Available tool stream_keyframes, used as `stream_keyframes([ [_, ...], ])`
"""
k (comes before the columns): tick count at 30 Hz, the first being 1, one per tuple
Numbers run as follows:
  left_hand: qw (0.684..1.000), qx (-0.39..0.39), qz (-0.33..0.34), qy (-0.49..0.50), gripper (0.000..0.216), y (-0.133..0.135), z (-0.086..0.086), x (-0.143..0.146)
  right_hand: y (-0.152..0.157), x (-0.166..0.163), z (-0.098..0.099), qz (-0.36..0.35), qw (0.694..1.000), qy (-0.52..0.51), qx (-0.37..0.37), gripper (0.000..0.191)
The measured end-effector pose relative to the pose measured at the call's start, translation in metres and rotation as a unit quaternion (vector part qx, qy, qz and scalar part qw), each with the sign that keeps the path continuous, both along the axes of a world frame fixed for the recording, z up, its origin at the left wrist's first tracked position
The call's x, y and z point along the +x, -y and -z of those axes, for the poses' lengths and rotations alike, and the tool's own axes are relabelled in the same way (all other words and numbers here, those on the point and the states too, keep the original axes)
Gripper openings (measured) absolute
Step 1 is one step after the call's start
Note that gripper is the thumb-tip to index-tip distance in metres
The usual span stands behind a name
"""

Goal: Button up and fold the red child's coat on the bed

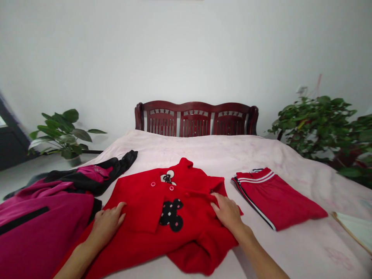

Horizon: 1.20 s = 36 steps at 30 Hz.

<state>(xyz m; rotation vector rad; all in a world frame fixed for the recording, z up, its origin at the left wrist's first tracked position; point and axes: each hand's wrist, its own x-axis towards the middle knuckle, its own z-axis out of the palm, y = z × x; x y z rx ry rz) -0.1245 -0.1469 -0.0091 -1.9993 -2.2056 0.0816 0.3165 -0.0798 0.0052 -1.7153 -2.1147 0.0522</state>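
Observation:
A red child's coat (162, 217) with pink buttons and a black polka-dot patch lies spread on the pink bedcover (203, 155). My left hand (107, 223) rests flat on the coat's left side, fingers stretched out. My right hand (226, 211) lies on the coat's right side, its fingers pressing a fold of red cloth near the sleeve. Nothing is lifted off the bed.
A folded red garment with white stripes (276, 199) lies to the right. A magenta and black jacket pile (58, 201) sits at the left. A dark wooden bench (196, 118) stands behind the bed, with potted plants at left (62, 133) and right (322, 124).

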Motion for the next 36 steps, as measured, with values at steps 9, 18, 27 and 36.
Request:
stream_keyframes([
  [9, 0.997, -0.061, -0.039, -0.007, 0.046, 0.027, -0.025, -0.01, 0.005, 0.008, 0.033, 0.073, 0.98, -0.125, 0.136, 0.021],
  [18, 0.887, 0.073, 0.403, 0.212, 0.043, -0.062, -0.058, 0.207, 0.011, 0.014, 0.034, 0.023, 0.986, -0.116, 0.115, 0.018],
  [27, 0.929, -0.076, 0.256, 0.255, 0.037, -0.103, -0.013, 0.252, -0.011, -0.002, -0.008, 0.023, 0.999, 0.04, -0.029, 0.021],
  [36, 0.927, -0.06, 0.257, 0.268, 0.025, -0.122, -0.013, 0.266, -0.008, -0.007, 0.006, 0.017, 0.996, -0.015, -0.092, 0.024],
])
